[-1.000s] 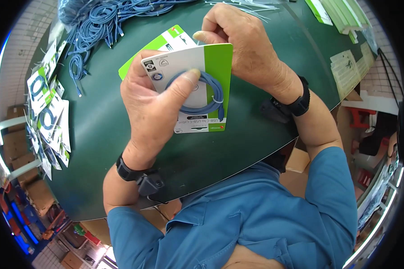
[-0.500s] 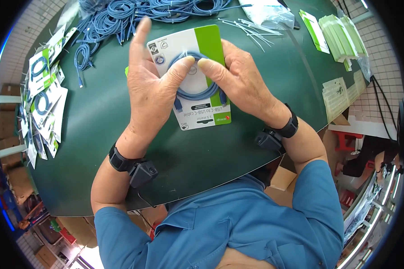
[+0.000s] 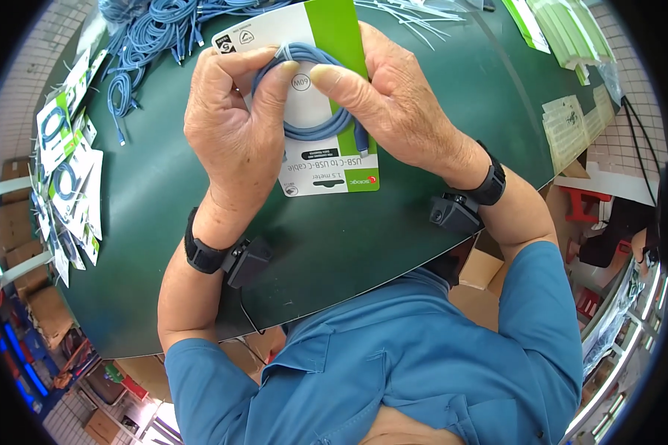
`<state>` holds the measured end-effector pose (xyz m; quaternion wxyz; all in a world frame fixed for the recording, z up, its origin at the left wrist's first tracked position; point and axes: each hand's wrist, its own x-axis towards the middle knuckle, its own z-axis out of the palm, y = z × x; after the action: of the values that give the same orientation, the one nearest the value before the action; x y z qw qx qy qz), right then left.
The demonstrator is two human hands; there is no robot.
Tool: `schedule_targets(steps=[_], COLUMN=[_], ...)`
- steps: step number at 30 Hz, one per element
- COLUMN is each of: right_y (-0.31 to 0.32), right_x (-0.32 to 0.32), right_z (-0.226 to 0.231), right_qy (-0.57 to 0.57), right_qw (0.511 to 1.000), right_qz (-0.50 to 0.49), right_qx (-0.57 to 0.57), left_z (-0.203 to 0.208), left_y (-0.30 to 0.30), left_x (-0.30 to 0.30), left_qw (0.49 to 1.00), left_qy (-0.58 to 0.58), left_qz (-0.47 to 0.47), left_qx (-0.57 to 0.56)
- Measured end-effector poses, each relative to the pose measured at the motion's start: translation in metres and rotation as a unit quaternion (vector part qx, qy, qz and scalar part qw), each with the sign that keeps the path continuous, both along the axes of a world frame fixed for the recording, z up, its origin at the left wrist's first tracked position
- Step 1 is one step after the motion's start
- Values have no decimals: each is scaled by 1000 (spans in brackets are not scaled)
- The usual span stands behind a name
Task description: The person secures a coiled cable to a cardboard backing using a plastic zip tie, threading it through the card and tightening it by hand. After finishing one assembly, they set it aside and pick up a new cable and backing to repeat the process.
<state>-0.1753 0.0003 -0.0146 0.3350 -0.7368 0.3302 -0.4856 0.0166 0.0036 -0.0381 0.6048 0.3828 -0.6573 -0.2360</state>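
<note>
Between my hands is a white and green packaging card point(image 3: 337, 33), held above the table, with a coiled blue USB cable point(image 3: 316, 134) lying against its face. A white tie point(image 3: 283, 52) wraps the top of the coil. My left hand point(image 3: 237, 122) is closed at the coil's upper left, its index finger and thumb gripping the cable beside the tie. With its thumb pressed on the coil and its fingers behind the card, my right hand point(image 3: 401, 104) grips the card's right side. The fingers behind the card are hidden.
Tangled blue cables point(image 3: 152, 37) lie along the far left of the green table point(image 3: 334, 245). Carded cables point(image 3: 70, 167) pile up at the left edge. White cable ties point(image 3: 416, 18) are scattered at the back, with stacked green-white cards point(image 3: 568, 37) to the right.
The card and both hands have moved up and slightly left in view. My left index finger, raised before, has bent down to the coil beside the tie.
</note>
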Motion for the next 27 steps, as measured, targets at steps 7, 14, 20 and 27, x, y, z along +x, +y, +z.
schedule_targets(steps=[7, 14, 20, 27], right_y=[2, -6, -2, -1], right_x=[-3, -10, 4, 4], right_z=[-7, -8, -1, -11], right_qy=[-46, -113, -184, -175], right_qw=[995, 986, 977, 978], right_qz=[-20, -74, -85, -85], right_qx=[92, 97, 65, 76], left_z=[16, 32, 22, 15], left_y=[7, 26, 21, 19], left_x=[-10, -14, -27, -24], left_qw=[998, 917, 931, 937], left_qy=[-36, -346, -290, -269], left_qz=[25, 34, 6, -39], left_qx=[-34, -195, -222, -219])
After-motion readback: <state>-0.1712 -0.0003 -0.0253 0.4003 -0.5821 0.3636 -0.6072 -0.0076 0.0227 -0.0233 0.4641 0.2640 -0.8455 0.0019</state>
